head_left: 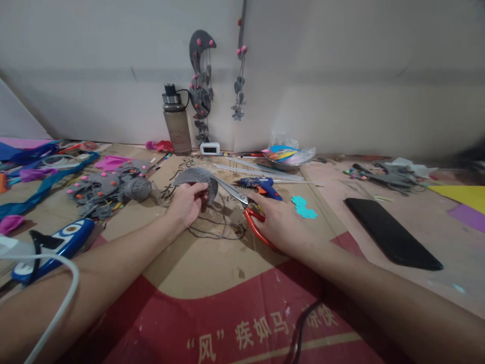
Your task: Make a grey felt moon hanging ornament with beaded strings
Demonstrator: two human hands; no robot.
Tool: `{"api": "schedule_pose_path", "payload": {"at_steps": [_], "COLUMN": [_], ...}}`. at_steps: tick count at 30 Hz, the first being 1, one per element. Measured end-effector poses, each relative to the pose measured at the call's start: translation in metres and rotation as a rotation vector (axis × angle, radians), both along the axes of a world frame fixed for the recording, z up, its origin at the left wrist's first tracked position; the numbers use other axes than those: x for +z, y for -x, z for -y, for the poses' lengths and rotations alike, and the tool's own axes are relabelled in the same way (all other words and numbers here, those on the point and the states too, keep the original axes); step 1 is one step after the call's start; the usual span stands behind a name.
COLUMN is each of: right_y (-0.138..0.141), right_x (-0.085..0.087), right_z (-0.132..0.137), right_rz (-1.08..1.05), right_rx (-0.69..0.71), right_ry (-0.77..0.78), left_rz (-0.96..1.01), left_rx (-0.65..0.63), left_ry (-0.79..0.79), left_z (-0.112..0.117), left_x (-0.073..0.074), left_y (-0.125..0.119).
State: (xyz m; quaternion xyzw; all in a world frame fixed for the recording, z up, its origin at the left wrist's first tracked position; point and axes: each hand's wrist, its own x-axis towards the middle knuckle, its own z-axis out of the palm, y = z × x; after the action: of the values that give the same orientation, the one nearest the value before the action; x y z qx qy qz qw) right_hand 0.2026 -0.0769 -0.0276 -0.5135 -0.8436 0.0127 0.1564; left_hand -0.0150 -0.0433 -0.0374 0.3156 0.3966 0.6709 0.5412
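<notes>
- Cardboard point(182, 270): tan with a printed red panel, spread across the centre and bottom of the frame as the work surface.
- Crescent mobile point(200, 96): grey with pink dots, on the wall at upper centre.
- Water bottle point(177, 129): upright left of the mobile's lower end; a knock from a reaching arm could tip it.
- Smartphone point(392, 232): black, lying flat at right, well apart from both hands.
- Right hand point(282, 220): right of centre, closed around the red handles of the scissors point(242, 198). The blades point up and left towards the other hand; a slip could nick its fingers.
- Left hand point(189, 202): near the centre, pinching the grey crescent point(195, 174) between thumb and fingers. The blade tips lie at its right edge; whether they touch is unclear. A loose pinch could let it twist and spoil its edge.
- Glue gun point(267, 186): blue and orange, just beyond the right hand; if hot, a stray knuckle could be burnt.
- Grey yarn point(220, 236): looped below the crescent; it could snag the blades.
- Turquoise cut-outs point(304, 208): right of the glue gun, light enough for a sleeveless forearm to sweep aside.
</notes>
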Motion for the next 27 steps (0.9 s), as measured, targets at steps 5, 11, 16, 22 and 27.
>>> {"api": "schedule_pose_path", "payload": {"at_steps": [5, 11, 16, 22, 27], "right_y": [-0.001, 0.001, 0.001, 0.001, 0.002], "right_x": [-0.006, 0.001, 0.007, 0.009, 0.010], "right_z": [-0.002, 0.001, 0.004, 0.005, 0.005], "right_rz": [-0.029, -0.017, 0.083, 0.243, 0.313], "right_rx": [0.032, 0.065, 0.016, -0.011, -0.024], "right_ry": [-0.015, -0.058, -0.065, -0.035, -0.024], "left_rz": [0.002, 0.036, 0.034, 0.015, 0.014], "left_rx": [0.016, 0.016, -0.011, -0.071, -0.046], "left_ry": [0.018, -0.010, -0.024, -0.052, -0.052], "left_z": [0.000, 0.001, 0.000, 0.002, 0.002], "left_x": [0.001, 0.002, 0.000, 0.001, 0.000], "left_y": [0.000, -0.002, 0.000, -0.002, -0.002]}}
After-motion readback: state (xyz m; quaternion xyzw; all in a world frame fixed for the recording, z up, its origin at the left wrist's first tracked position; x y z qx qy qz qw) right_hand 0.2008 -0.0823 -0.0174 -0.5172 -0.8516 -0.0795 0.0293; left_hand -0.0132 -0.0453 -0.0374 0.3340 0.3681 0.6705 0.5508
